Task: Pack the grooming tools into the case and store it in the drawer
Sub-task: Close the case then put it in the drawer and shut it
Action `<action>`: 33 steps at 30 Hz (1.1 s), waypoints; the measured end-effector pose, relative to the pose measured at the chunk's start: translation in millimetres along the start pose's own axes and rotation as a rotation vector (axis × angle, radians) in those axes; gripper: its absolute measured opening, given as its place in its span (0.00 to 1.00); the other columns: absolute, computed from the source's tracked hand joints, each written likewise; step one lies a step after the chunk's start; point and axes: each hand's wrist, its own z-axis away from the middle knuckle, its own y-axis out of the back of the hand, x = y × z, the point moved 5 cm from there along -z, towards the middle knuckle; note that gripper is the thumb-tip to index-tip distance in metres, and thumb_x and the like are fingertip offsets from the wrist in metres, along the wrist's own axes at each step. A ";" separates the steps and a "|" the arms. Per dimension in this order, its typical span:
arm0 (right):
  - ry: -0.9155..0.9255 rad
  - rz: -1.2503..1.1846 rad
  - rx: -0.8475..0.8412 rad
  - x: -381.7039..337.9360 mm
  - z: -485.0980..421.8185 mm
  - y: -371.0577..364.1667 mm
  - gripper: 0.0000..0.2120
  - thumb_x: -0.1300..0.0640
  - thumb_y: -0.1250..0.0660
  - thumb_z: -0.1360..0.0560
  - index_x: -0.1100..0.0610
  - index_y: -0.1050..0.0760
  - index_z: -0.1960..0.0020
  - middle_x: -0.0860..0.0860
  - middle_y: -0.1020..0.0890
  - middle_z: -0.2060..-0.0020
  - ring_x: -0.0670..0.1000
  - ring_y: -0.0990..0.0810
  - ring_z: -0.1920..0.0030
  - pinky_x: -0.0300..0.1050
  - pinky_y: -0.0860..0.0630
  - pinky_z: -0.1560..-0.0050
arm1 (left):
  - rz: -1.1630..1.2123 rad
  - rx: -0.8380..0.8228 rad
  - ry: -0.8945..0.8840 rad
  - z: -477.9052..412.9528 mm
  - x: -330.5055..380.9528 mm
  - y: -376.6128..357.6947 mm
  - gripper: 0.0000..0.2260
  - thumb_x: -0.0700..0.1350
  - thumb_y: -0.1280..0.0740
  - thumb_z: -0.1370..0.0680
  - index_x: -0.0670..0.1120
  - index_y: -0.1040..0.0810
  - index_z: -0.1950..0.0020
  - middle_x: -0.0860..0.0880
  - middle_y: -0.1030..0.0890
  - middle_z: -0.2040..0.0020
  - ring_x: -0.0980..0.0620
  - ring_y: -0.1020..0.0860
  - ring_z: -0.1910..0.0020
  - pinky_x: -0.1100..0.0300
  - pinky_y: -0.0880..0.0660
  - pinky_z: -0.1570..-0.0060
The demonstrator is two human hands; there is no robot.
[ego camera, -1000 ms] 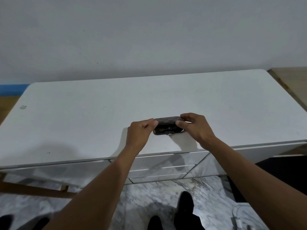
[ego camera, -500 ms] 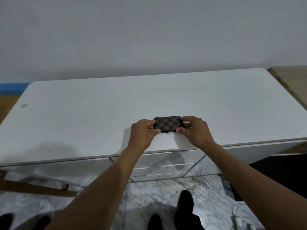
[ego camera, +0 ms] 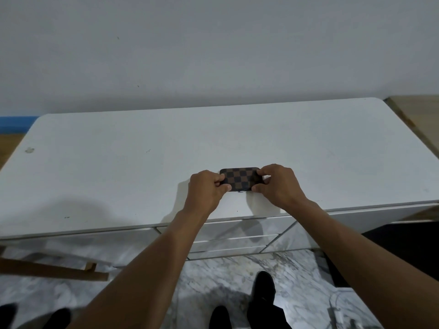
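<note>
A small case [ego camera: 240,178] with a brown and black chequered lid lies flat and closed on the white dresser top [ego camera: 118,167], near its front edge. My left hand [ego camera: 207,191] grips the case's left end with fingers and thumb. My right hand [ego camera: 275,184] pinches its right end. No grooming tools are in sight outside the case. Below the top, the white drawer fronts [ego camera: 228,236] are closed.
A grey wall rises behind the dresser. A wooden bar [ego camera: 54,269] sits low at the left over the marble floor. My dark shoes [ego camera: 261,288] stand on the floor below. A wooden surface [ego camera: 418,110] adjoins the dresser at the right.
One second ago the case's lid stood partly raised and its inside showed. The lid has come down flat, and both hands now hold the closed case by its ends.
</note>
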 end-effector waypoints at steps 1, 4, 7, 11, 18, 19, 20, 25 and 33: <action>0.002 0.013 0.002 -0.5 0.1 -2.0 0.17 0.61 0.25 0.30 0.63 0.21 0.43 0.58 0.18 0.46 0.58 0.19 0.47 0.50 0.23 0.45 | -0.029 0.010 -0.013 0.6 1.7 -0.6 0.16 0.44 0.25 0.27 0.41 0.18 0.41 0.44 0.16 0.45 0.49 0.19 0.47 0.65 0.29 0.47; 0.016 0.064 0.005 -3.7 0.0 -7.2 0.14 0.63 0.28 0.29 0.65 0.22 0.45 0.60 0.18 0.46 0.60 0.19 0.47 0.54 0.23 0.44 | -0.105 0.036 -0.052 2.9 6.7 -2.3 0.12 0.45 0.26 0.26 0.40 0.16 0.47 0.42 0.16 0.51 0.46 0.18 0.51 0.59 0.25 0.50; 0.017 0.071 -0.009 -5.8 -2.5 -5.5 0.13 0.63 0.28 0.29 0.66 0.21 0.46 0.61 0.17 0.47 0.60 0.19 0.48 0.55 0.23 0.44 | -0.141 0.042 -0.083 5.4 11.0 -2.4 0.10 0.44 0.28 0.25 0.38 0.16 0.49 0.42 0.16 0.53 0.45 0.19 0.54 0.53 0.23 0.51; 0.021 0.094 0.002 -5.8 0.5 -6.4 0.12 0.61 0.28 0.28 0.64 0.20 0.46 0.60 0.16 0.48 0.60 0.19 0.48 0.53 0.23 0.44 | -0.138 0.027 -0.098 4.7 9.1 -1.7 0.10 0.44 0.29 0.24 0.39 0.17 0.47 0.41 0.17 0.53 0.44 0.20 0.53 0.54 0.24 0.51; 0.004 0.107 0.046 -6.9 6.3 -9.6 0.13 0.60 0.30 0.26 0.63 0.20 0.44 0.59 0.16 0.47 0.60 0.20 0.45 0.49 0.24 0.45 | -0.159 0.017 -0.119 4.0 10.4 -2.7 0.10 0.44 0.30 0.24 0.38 0.16 0.49 0.41 0.17 0.55 0.42 0.20 0.54 0.52 0.24 0.52; -0.003 0.096 0.055 -7.5 7.2 -9.6 0.13 0.60 0.30 0.26 0.63 0.20 0.43 0.59 0.17 0.46 0.60 0.20 0.45 0.48 0.25 0.44 | -0.156 0.016 -0.115 3.3 10.2 -2.8 0.09 0.43 0.30 0.24 0.38 0.16 0.50 0.41 0.17 0.55 0.42 0.20 0.54 0.52 0.24 0.52; -0.010 0.085 0.064 -8.1 8.4 -9.7 0.13 0.61 0.30 0.26 0.63 0.20 0.42 0.60 0.17 0.46 0.60 0.20 0.44 0.49 0.25 0.43 | -0.151 0.014 -0.108 2.9 10.0 -2.6 0.09 0.43 0.30 0.24 0.38 0.16 0.51 0.41 0.17 0.56 0.42 0.20 0.54 0.52 0.24 0.52; 0.027 0.117 0.047 -8.3 13.1 -11.8 0.12 0.60 0.32 0.25 0.63 0.21 0.43 0.59 0.17 0.46 0.60 0.21 0.44 0.49 0.25 0.44 | -0.122 -0.024 -0.068 3.7 8.0 -2.8 0.11 0.43 0.30 0.24 0.39 0.17 0.45 0.41 0.16 0.53 0.42 0.20 0.51 0.54 0.24 0.50; 0.108 0.186 -0.124 -0.4 42.6 -14.6 0.34 0.56 0.31 0.25 0.58 0.41 0.24 0.54 0.33 0.27 0.54 0.33 0.28 0.45 0.37 0.29 | -0.138 -0.131 -0.067 30.7 -2.4 -0.3 0.27 0.43 0.33 0.21 0.45 0.37 0.24 0.43 0.25 0.33 0.45 0.27 0.34 0.55 0.31 0.35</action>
